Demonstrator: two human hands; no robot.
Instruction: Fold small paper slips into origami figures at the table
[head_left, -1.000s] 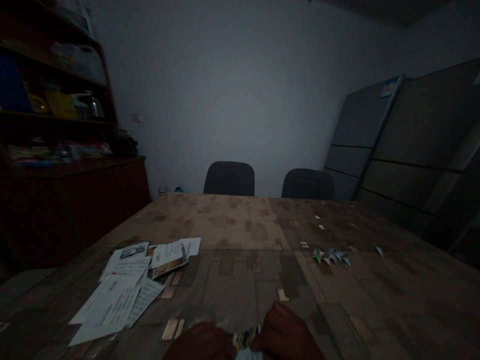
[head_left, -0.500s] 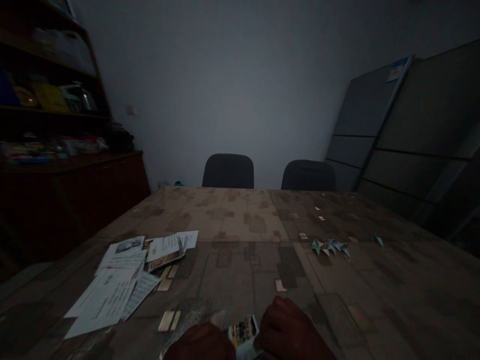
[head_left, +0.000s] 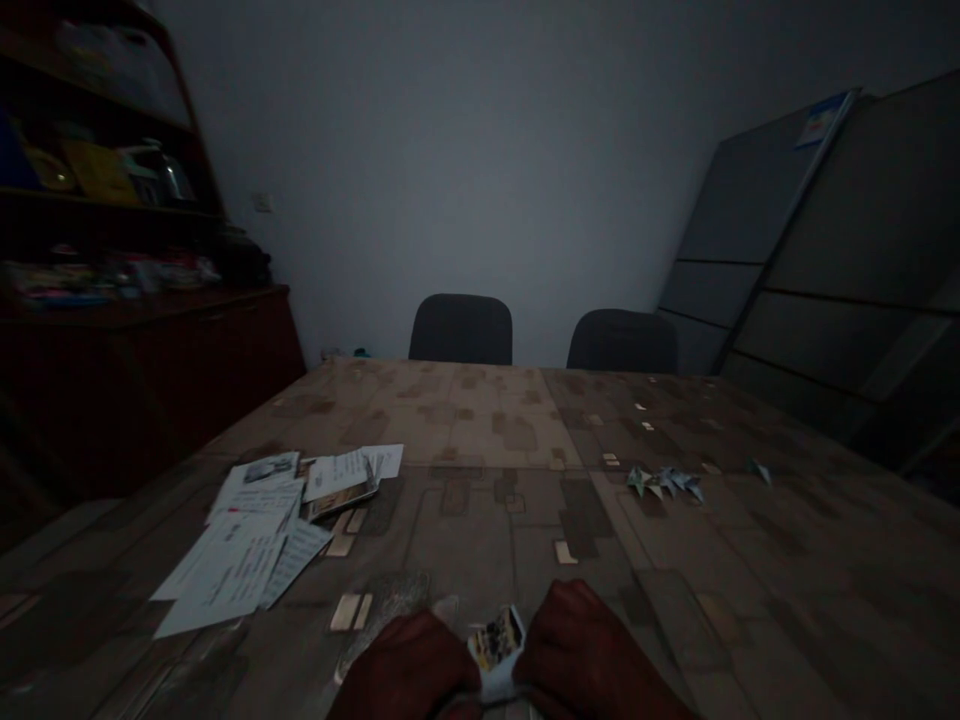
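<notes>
Near edge of the brown patterned table [head_left: 480,440]: two-handed pinch.
Loose white printed sheets [head_left: 247,545] toward the left edge; left hand [head_left: 409,670] and right hand [head_left: 589,660] side by side, fingers curled shut on a small colour-printed paper slip [head_left: 496,640] between them.

Just the one head cam here, sitting at the near end of the table [head_left: 480,480] and pointing forward, tilting only a little down. It's catching the left hand [head_left: 409,668], right hand [head_left: 592,660] and the paper piece [head_left: 495,638] right under the lens at 6 o'clock, while the chairs [head_left: 460,328] at 12 o'clock, shelves [head_left: 90,200] at 10 and leaning panels [head_left: 825,280] at 2 are sitting far off.
</notes>
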